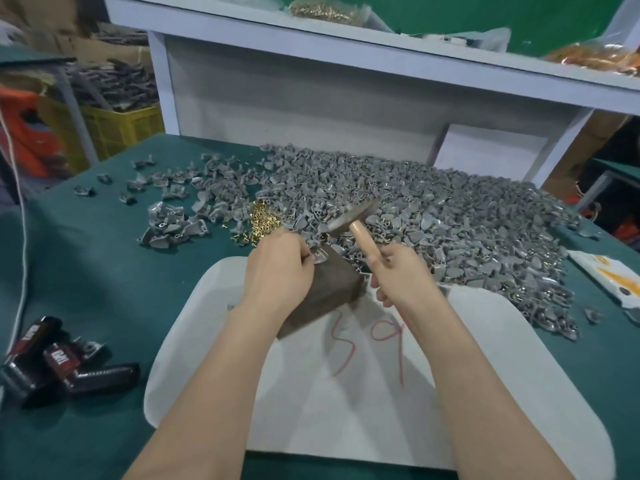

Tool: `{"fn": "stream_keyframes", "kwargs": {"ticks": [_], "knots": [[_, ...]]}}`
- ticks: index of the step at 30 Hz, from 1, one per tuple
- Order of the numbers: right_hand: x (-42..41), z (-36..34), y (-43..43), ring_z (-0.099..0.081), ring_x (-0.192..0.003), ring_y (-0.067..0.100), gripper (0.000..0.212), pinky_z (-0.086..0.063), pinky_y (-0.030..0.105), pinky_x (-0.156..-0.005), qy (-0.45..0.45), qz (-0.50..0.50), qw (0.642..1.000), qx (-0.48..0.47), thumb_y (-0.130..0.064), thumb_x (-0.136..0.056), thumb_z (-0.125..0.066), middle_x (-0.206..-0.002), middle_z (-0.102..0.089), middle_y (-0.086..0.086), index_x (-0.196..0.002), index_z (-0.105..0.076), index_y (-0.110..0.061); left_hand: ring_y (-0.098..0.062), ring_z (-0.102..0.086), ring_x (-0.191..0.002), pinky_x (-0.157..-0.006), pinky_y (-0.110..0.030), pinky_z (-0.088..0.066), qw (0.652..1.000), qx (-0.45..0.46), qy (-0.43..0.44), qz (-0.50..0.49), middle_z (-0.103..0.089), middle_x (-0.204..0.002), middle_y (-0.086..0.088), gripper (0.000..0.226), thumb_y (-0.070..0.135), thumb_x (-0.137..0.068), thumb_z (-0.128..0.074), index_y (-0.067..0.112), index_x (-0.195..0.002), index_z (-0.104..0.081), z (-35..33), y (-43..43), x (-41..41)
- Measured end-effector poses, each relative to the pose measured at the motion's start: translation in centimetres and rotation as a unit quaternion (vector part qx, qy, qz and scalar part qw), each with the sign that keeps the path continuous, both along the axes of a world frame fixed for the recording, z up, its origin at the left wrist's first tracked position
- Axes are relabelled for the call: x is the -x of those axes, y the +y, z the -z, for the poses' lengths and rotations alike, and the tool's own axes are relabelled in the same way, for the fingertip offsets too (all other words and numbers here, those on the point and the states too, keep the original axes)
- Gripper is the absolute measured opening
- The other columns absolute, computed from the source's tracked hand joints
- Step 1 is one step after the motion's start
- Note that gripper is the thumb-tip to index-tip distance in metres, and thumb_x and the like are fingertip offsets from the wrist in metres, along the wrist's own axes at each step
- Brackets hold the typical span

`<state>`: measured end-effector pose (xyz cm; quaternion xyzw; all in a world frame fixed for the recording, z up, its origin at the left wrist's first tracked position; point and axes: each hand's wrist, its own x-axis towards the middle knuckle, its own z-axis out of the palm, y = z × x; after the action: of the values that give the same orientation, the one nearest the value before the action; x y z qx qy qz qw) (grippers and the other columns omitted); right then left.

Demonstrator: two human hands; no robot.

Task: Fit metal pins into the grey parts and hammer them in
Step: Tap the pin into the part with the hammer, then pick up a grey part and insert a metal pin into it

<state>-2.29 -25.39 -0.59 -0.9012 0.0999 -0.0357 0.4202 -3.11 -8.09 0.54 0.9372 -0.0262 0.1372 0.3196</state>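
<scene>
Both bare forearms reach forward; left hand point(280, 268) pinches, seemingly, a grey part point(319, 260); right hand point(398, 275) grips the hammer point(358, 234) handle.

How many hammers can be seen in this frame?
1: the hammer is gripped by the right hand, raised above the brown block. Others may hide under the grey parts.
</scene>
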Motion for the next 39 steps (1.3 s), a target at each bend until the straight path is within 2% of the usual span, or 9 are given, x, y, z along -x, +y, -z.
{"fn": "stream_keyframes", "kwargs": {"ticks": [5,11,14,17,20,24,27,34,39], "knots": [[-0.3,0.1,-0.5,-0.06,-0.088,0.027,0.027,-0.046,0.031,-0.073,-0.035,0.018,0.97,0.24,-0.038,-0.093,-0.051,-0.098,-0.066,0.007,-0.101,-0.068,-0.018,-0.028,-0.058,-0.096,-0.083,-0.037,-0.047,1.0,0.01,-0.007,-0.006,-0.064,-0.103,-0.006,0.015,0.018,-0.092,-0.056,0.015,-0.089,-0.071,0.1,0.1,-0.2],[-0.7,-2.3,3.7,-0.062,-0.091,0.01,0.023,-0.048,0.03,-0.09,-0.119,-0.174,0.974,0.082,-0.028,-0.088,-0.062,-0.096,-0.068,-0.007,-0.111,-0.066,-0.024,-0.026,-0.054,-0.102,-0.09,-0.039,-0.044,0.996,0.065,-0.049,0.031,-0.06,-0.106,-0.005,0.015,0.015,-0.092,-0.055,0.014,-0.096,-0.069,0.3,-0.2,-0.5],[-3.0,-3.5,4.8,-0.061,-0.091,0.005,0.014,-0.05,0.028,-0.088,-0.168,-0.086,0.982,-0.006,-0.019,-0.09,-0.06,-0.086,-0.063,-0.018,-0.1,-0.068,-0.024,-0.022,-0.051,-0.114,-0.101,-0.033,-0.037,0.988,0.126,-0.093,-0.015,-0.057,-0.122,-0.005,0.023,0.019,-0.093,-0.055,0.011,-0.111,-0.066,0.2,0.3,-0.8],[-6.4,-4.7,4.8,-0.054,-0.115,0.017,0.053,-0.045,0.031,-0.093,-0.166,0.077,0.981,-0.06,-0.027,-0.094,-0.054,-0.127,-0.056,-0.001,-0.143,-0.035,-0.017,-0.019,-0.047,-0.12,-0.106,-0.031,-0.034,0.96,0.245,-0.111,-0.079,-0.049,-0.129,-0.002,0.025,0.019,-0.094,-0.054,0.012,-0.117,-0.062,0.0,0.9,-0.9],[-8.1,-4.2,7.1,-0.05,-0.117,0.026,0.076,-0.036,0.037,-0.103,-0.08,-0.001,0.988,0.129,-0.028,-0.095,-0.051,-0.152,-0.026,0.02,-0.151,0.0,-0.029,-0.012,-0.051,-0.112,-0.095,-0.024,-0.042,0.89,0.425,-0.094,-0.135,-0.046,-0.127,0.0,0.017,0.014,-0.094,-0.051,0.024,-0.107,-0.056,-0.2,1.5,-1.2],[-8.9,-2.7,13.4,-0.051,-0.12,0.022,0.046,-0.042,0.033,-0.1,-0.086,-0.236,0.938,0.239,-0.008,-0.093,-0.045,-0.138,-0.052,0.002,-0.132,-0.052,-0.031,0.0,-0.052,-0.089,-0.059,-0.001,-0.038,0.77,0.601,-0.067,-0.205,-0.049,-0.13,-0.006,0.02,0.008,-0.094,-0.046,0.022,-0.108,-0.053,0.0,2.6,-1.9],[-9.8,-1.7,17.0,-0.042,-0.13,0.028,0.045,-0.034,0.045,-0.108,0.019,-0.266,0.901,0.341,-0.017,-0.092,-0.05,-0.142,-0.046,0.001,-0.134,-0.049,-0.033,-0.007,-0.052,-0.091,-0.063,-0.008,-0.037,0.725,0.644,-0.055,-0.238,-0.049,-0.132,-0.009,0.02,0.008,-0.094,-0.043,0.02,-0.108,-0.052,0.3,3.1,-2.2],[-9.7,-0.6,18.0,-0.051,-0.114,0.03,0.007,-0.029,0.053,-0.106,-0.031,-0.228,0.905,0.357,-0.014,-0.088,-0.05,-0.111,-0.061,0.009,-0.091,-0.057,-0.014,-0.006,-0.052,-0.085,-0.078,-0.023,-0.04,0.719,0.649,-0.057,-0.241,-0.048,-0.13,-0.007,0.02,0.01,-0.094,-0.043,0.025,-0.105,-0.051,0.3,2.9,-2.2],[-10.4,-0.2,18.5,-0.039,-0.129,0.033,0.037,-0.015,0.057,-0.108,0.014,-0.251,0.909,0.332,-0.027,-0.09,-0.047,-0.13,-0.054,0.008,-0.127,-0.054,-0.029,-0.013,-0.054,-0.09,-0.078,-0.027,-0.044,0.715,0.655,-0.061,-0.238,-0.049,-0.13,-0.011,0.022,0.011,-0.095,-0.042,0.031,-0.094,-0.051,0.3,2.9,-2.1]]}}
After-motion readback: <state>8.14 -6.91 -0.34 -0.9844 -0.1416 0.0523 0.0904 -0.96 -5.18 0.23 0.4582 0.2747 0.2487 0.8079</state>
